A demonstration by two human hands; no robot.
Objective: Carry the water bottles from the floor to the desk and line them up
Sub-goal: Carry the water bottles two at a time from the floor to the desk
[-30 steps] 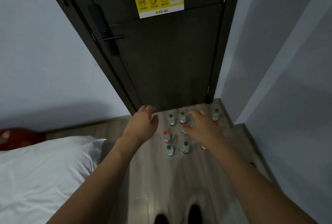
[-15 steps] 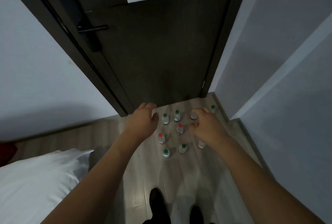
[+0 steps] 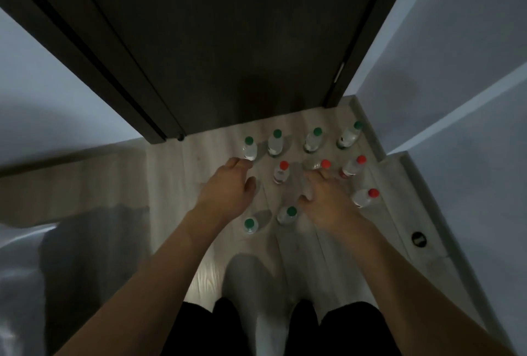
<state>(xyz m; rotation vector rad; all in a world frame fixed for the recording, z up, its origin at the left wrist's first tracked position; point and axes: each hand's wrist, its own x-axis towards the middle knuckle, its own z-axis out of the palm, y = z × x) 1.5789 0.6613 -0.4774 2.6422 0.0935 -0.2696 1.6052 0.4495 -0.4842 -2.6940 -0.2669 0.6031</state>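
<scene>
Bottles (image 3: 281,172): upright on floor (image 3: 176,184) by door (image 3: 228,41), awaiting pickup.
L hand (image 3: 228,187): loosely curled, empty.
R hand (image 3: 328,198): reaching, grip state unclear.

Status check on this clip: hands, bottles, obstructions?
Left hand and right hand open, empty, over bottles. All upright on floor. Nothing blocking.

We're in the dim entry nook of a bedroom, possibly a hotel room: a dark door (image 3: 228,41) closes off a narrow passage between pale walls (image 3: 456,41). Light wood-look flooring (image 3: 171,184) underfoot, and white bedding (image 3: 17,270) at the left edge.
</scene>
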